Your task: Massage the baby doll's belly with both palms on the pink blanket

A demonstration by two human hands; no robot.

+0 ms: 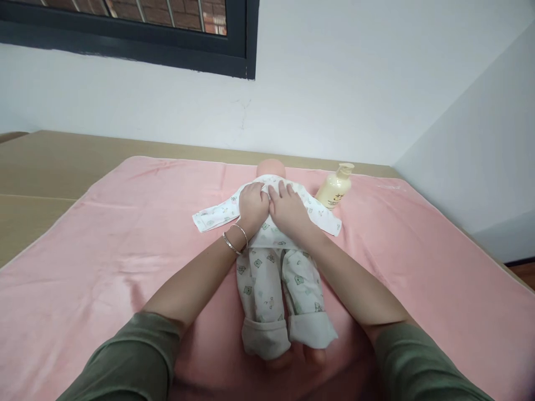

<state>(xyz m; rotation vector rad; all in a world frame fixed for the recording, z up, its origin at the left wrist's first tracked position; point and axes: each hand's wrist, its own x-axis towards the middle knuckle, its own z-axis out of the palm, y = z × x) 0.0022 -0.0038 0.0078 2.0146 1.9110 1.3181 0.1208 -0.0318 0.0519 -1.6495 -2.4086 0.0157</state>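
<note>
A baby doll [271, 168] lies on a pink blanket, its bald head pointing away from me and its bare feet towards me. It wears a long-sleeved white shirt [273, 236] with small prints and matching trousers [267, 284] with wide turned-up cuffs. My left hand [253, 207] rests on the upper part of the shirt, its fingers bent and their tips hidden. Right beside it, my right hand [289, 210] lies on the shirt, palm down with the fingers apart. Both shirt sleeves spread out sideways, flat on the blanket. The doll's face is not visible.
A cream pump bottle [334, 188] stands near the doll's right-hand sleeve in view. The pink blanket [104, 245] covers much of a wooden table [45, 161]. Behind are a white wall [334, 83] and a dark-framed window [242, 39].
</note>
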